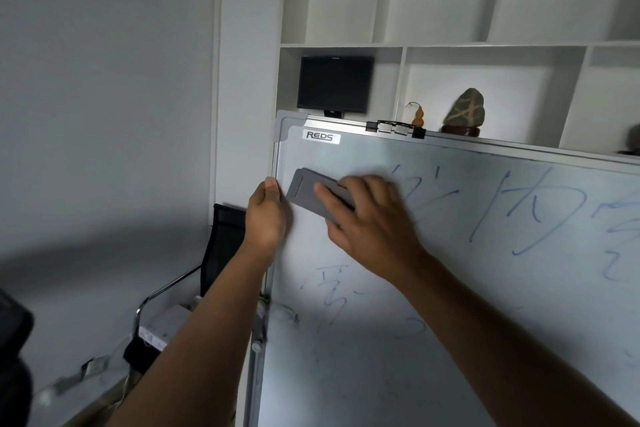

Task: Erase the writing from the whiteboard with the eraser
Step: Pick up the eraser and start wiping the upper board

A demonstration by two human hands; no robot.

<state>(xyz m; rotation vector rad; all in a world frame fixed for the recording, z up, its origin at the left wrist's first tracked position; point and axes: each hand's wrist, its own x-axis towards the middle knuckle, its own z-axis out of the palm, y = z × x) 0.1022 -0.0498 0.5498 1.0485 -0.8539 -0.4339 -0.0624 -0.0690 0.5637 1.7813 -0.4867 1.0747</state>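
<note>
- right hand (367,218) has its fingers (325,191) curled over the grey eraser (311,191), flat on the whiteboard (381,374) near the top-left corner
- left hand (266,215) grips the frame edge, keeps it steady
- blue writing (526,208) sits to the right, I'd use firm overlapping strokes that way

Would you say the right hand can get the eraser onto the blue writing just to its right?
Probably yes: the right hand presses the eraser on the whiteboard, and nothing lies before the blue writing.

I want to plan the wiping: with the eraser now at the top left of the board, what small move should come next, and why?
Probably sweep the eraser rightward: the right hand presses it on cleared board, and blue writing lies just right.
</note>
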